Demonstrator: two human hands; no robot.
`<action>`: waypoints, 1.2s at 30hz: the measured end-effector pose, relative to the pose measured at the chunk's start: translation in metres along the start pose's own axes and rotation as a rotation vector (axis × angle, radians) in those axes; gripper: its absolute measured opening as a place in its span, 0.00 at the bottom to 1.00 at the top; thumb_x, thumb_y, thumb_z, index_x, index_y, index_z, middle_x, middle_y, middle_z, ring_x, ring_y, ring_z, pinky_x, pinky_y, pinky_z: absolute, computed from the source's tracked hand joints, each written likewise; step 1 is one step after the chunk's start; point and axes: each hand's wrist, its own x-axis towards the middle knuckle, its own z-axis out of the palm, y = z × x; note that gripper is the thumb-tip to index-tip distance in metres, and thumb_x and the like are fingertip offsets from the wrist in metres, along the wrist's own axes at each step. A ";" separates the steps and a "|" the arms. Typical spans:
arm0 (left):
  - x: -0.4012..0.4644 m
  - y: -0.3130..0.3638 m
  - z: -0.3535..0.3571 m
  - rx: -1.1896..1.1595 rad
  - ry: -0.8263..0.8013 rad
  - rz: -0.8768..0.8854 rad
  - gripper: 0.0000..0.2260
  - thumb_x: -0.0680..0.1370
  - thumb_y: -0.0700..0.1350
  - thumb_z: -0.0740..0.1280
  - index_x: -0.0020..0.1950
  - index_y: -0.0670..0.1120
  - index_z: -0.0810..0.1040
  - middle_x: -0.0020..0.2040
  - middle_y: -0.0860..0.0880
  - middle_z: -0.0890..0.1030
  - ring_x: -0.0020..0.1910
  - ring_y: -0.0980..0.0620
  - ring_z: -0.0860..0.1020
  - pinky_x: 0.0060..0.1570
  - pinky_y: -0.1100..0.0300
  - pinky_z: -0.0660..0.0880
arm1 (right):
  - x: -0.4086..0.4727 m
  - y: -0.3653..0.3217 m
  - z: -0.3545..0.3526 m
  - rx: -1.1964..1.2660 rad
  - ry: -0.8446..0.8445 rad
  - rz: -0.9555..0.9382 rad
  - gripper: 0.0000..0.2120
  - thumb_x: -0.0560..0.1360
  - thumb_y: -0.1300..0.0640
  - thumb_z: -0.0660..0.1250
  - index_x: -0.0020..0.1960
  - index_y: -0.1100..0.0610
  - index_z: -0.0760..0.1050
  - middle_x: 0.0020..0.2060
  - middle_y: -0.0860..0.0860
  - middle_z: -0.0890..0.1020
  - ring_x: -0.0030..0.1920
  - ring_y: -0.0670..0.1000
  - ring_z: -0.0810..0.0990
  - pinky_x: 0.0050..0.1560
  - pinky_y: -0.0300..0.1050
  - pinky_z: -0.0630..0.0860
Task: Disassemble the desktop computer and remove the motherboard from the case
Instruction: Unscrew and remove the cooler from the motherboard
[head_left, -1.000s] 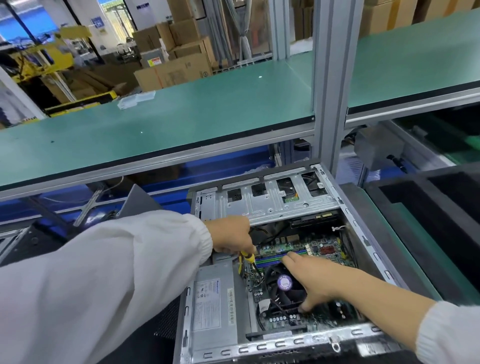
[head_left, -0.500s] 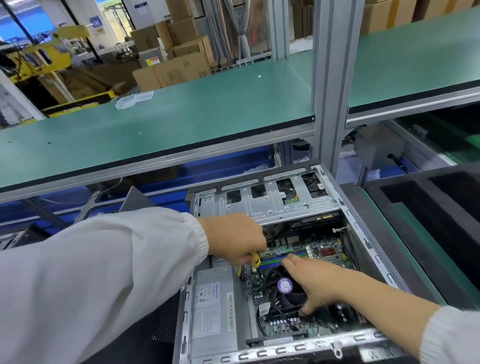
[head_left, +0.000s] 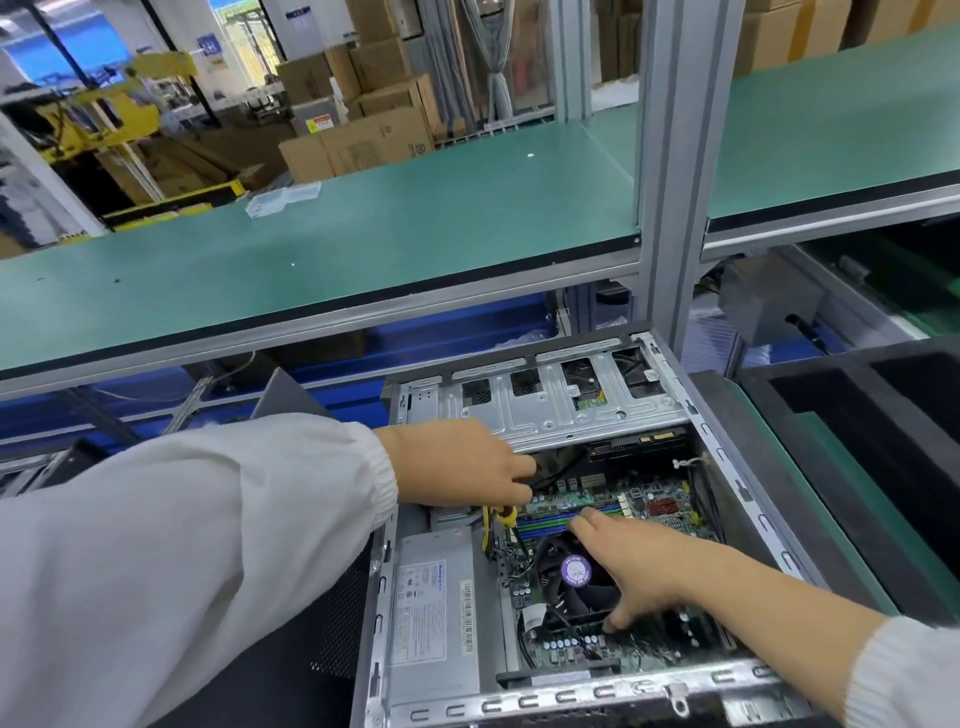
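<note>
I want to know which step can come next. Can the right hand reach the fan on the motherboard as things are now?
Probably yes. The right hand already lies over the fan, fingers spread past its edge onto the motherboard. The case is open on top, and the left hand works farther back, out of the way.

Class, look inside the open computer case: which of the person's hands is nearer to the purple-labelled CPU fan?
The right hand. It spreads over the CPU fan, fingertips down at the fan's near edge. The left hand is farther back, by the drive cage, above the yellow-black cables.
</note>
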 end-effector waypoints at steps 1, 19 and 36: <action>-0.001 0.000 0.003 0.050 0.010 0.043 0.15 0.75 0.33 0.65 0.60 0.43 0.69 0.53 0.45 0.72 0.42 0.45 0.75 0.29 0.56 0.63 | 0.000 0.000 0.000 0.001 0.003 -0.001 0.50 0.61 0.41 0.77 0.71 0.57 0.54 0.68 0.54 0.64 0.63 0.56 0.71 0.61 0.51 0.73; 0.012 0.009 -0.007 -0.486 -0.130 -0.354 0.12 0.76 0.48 0.69 0.54 0.44 0.70 0.48 0.47 0.73 0.39 0.51 0.69 0.33 0.60 0.62 | -0.002 -0.002 -0.002 0.025 -0.001 -0.002 0.49 0.62 0.41 0.77 0.72 0.58 0.54 0.69 0.55 0.63 0.64 0.56 0.70 0.61 0.50 0.72; 0.028 -0.006 -0.026 -0.879 -0.508 -0.669 0.18 0.81 0.52 0.61 0.48 0.37 0.79 0.34 0.46 0.79 0.27 0.53 0.70 0.26 0.61 0.70 | 0.001 0.003 0.003 0.037 0.007 -0.004 0.51 0.61 0.40 0.77 0.72 0.56 0.52 0.72 0.55 0.59 0.66 0.57 0.69 0.62 0.50 0.72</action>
